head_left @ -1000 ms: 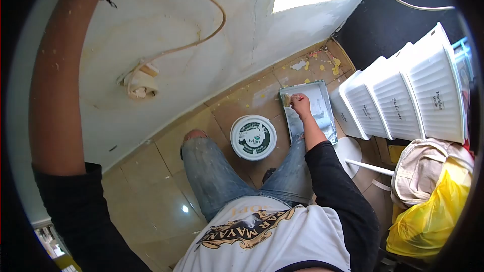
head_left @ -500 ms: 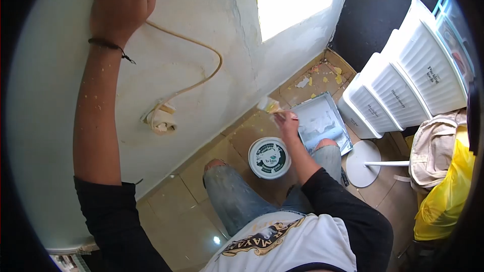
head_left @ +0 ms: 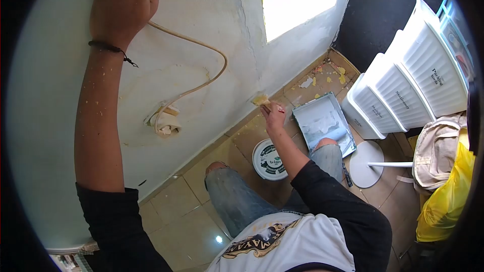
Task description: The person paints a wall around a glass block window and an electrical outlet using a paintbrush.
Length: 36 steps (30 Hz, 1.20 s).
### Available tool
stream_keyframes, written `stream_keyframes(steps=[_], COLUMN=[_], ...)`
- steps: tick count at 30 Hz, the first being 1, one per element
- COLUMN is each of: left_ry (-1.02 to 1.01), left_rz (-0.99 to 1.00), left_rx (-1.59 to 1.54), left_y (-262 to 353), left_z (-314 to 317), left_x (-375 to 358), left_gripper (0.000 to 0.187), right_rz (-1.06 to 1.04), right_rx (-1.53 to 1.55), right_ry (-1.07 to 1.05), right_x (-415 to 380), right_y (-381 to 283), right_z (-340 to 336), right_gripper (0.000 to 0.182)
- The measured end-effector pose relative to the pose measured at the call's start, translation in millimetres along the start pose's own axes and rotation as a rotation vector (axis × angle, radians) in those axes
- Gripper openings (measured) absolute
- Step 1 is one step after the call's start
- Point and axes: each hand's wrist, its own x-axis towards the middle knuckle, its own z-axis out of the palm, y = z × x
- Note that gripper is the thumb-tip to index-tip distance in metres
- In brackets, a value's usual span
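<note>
While above tiled floor (head_left: 174, 199), right grip (head_left: 275, 117) tight round brush (head_left: 260, 100), left grip (head_left: 123, 7) flat against cracked wall (head_left: 201, 20).

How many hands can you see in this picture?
2: the left hand at upper left, against the wall, partly cut off by the frame; the right hand near the centre, holding a brush.

I see a white printed shirt (head_left: 307, 236), black sleeves (head_left: 345, 201), ripped blue jeans (head_left: 234, 196). A dark cord bracelet (head_left: 105, 46) circles the left wrist (head_left: 112, 34).

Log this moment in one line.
left hand: against wall; right hand: holding brush at wall base; tray: on floor; bucket: beside tray
</note>
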Motion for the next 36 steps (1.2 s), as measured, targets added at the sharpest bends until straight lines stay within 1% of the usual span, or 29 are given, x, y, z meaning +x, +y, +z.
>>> stream_keyframes(steps=[2,3,4,5,7,9,10,11,13,14,16,17,19,20,21,23,25,26,27,29,31,32,34,35,36], left_ry=[-0.113,-0.119,-0.070,-0.015,0.010,0.041,-0.024,-0.092,-0.050,-0.015,-0.019,-0.008,-0.004,0.003,0.003,-0.001,-0.003,-0.006,-0.009,-0.012,-0.017,-0.023,-0.015,-0.002,-0.001], left_rz=[0.023,0.024,0.009,-0.007,-0.004,0.005,0.001,-0.004,0.001,0.001,-0.003,-0.006,0.001,0.017,0.018,0.005,0.002,-0.002,-0.001,-0.005,-0.006,-0.007,-0.006,-0.002,-0.002], left_rx=[0.072,0.068,0.050,0.033,0.016,0.007,0.003,-0.001,0.010,0.009,-0.013,-0.025,0.003,0.028,0.037,0.008,0.007,0.001,-0.001,0.026,0.013,0.006,-0.019,-0.033,-0.030], left_y=[0,1,1,1,1,1,2,2,0,-1,0,0,-1,-2,-2,-1,-2,-2,-2,0,0,0,1,0,-1], left_z=[-7,-5,0,4,6,2,-5,-9,-1,2,1,1,2,2,2,3,3,3,3,2,0,0,1,1,-1], left_x=[0,-2,-3,-3,-4,0,2,3,1,-1,-1,0,-2,-3,-3,-2,-3,-3,-2,-2,1,1,-1,-1,0], left_gripper=[0.029,0.029,0.029,0.029,0.028,0.028,0.028,0.028,0.028,0.028,0.028,0.028,0.029,0.029,0.029,0.030,0.030,0.030,0.030,0.031,0.031,0.031,0.031,0.031,0.031], right_rz=[-0.014,-0.032,-0.032,-0.044,-0.064,-0.058,-0.054,-0.057,-0.088,-0.082,-0.141,-0.139,-0.174,-0.181,-0.179,-0.148,-0.165,-0.202,-0.237,-0.239,-0.247,-0.246,-0.245,-0.246,-0.214], right_rx=[0.036,0.067,0.066,0.083,0.103,0.029,-0.043,-0.036,-0.017,-0.021,0.080,0.072,0.081,0.068,0.071,-0.147,-0.185,-0.160,-0.137,-0.134,-0.019,-0.022,0.160,0.161,0.245], right_ry=[-0.044,-0.081,-0.081,-0.046,-0.012,0.067,0.065,0.058,-0.024,-0.025,-0.152,-0.155,-0.109,-0.063,-0.071,0.090,0.057,-0.017,-0.088,-0.083,-0.218,-0.213,-0.284,-0.288,-0.300], right_x=[-14,-20,-21,-19,-16,6,15,15,6,-2,-15,-13,-13,-6,3,25,29,24,15,-13,-38,-45,-53,-50,-45], right_y=[-26,-35,-38,-38,-32,-4,5,1,-22,-38,-71,-74,-79,-69,-55,-27,-16,-22,-32,-69,-105,-117,-133,-132,-124], right_z=[11,9,5,-2,-9,-17,-17,-8,16,24,25,19,8,1,-5,-14,-5,11,29,62,85,88,89,86,78], right_gripper=[0.013,0.012,0.012,0.012,0.011,0.011,0.014,0.014,0.014,0.014,0.013,0.013,0.008,0.009,0.009,0.010,0.010,0.010,0.010,0.012,0.014,0.014,0.013,0.013,0.014])
